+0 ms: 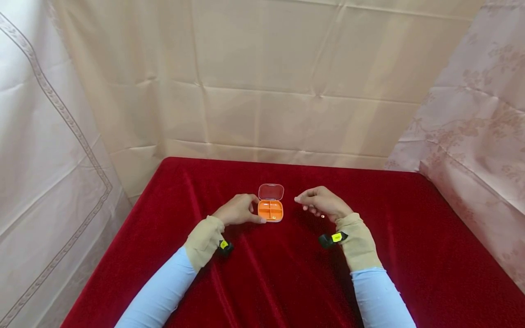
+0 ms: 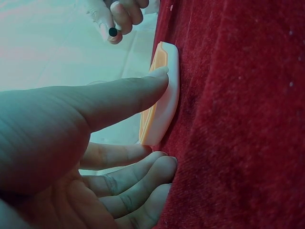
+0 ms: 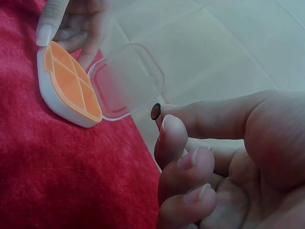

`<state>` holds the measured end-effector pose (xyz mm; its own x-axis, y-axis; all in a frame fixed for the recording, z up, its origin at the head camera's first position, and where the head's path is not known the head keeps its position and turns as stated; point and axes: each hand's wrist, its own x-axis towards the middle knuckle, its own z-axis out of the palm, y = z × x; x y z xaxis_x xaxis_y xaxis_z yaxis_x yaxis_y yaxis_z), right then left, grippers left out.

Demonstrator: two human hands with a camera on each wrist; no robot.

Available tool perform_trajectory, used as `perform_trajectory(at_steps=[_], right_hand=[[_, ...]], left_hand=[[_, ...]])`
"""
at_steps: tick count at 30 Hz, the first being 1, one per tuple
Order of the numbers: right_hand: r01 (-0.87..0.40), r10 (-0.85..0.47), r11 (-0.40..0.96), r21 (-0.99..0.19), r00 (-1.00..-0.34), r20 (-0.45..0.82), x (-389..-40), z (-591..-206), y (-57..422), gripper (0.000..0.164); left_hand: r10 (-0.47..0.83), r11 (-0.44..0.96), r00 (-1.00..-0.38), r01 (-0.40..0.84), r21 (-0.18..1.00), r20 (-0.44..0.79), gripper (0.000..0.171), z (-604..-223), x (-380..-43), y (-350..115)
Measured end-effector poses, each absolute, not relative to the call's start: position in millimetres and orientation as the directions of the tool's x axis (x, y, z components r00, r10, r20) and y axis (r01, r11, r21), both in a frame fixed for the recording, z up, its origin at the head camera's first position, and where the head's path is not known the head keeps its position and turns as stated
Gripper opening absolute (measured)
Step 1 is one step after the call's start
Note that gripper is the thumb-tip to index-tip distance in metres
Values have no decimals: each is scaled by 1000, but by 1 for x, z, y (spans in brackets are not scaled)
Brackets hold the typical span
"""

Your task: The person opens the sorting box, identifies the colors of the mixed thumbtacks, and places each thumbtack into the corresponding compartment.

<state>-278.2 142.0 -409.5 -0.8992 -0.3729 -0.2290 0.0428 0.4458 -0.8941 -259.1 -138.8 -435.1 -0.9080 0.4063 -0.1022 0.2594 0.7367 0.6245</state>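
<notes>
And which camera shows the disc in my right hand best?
The right wrist view: the disc is largest there, its dark edge clear, pinched in the right hand. The left wrist view shows only a small black dot; in the head view I can't make it out.

Near edge lost, tiny things unclear
The red table's [image 1: 287, 282] near edge and the blue sleeves [image 1: 156, 291] are cut off below. Toward the table's far edge, the speck [image 1: 274, 217] in the orange case [image 1: 264, 213], the pale bit [image 1: 322, 216] beside the right hand [image 1: 326, 202] and its pinched round piece [image 3: 156, 111] are too small to identify. The left hand's [image 1: 238, 210] thumb partly hides the case in the left wrist view.
</notes>
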Motion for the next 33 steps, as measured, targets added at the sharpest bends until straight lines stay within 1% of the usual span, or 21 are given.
perform_trajectory(at_steps=[9, 24, 33], right_hand=[[55, -370, 452, -890, -897, -243, -279, -410, 139, 42], [44, -359, 458, -888, -905, -230, -275, -410, 134, 40], [38, -349, 443, -896, -913, -212, -272, -414, 135, 40]], left_hand=[[404, 741, -909, 261, 619, -101, 57, -434, -259, -140], [404, 726, -911, 259, 637, -89, 56, -432, -257, -139], [423, 721, -902, 273, 636, -92, 57, -436, -255, -139]])
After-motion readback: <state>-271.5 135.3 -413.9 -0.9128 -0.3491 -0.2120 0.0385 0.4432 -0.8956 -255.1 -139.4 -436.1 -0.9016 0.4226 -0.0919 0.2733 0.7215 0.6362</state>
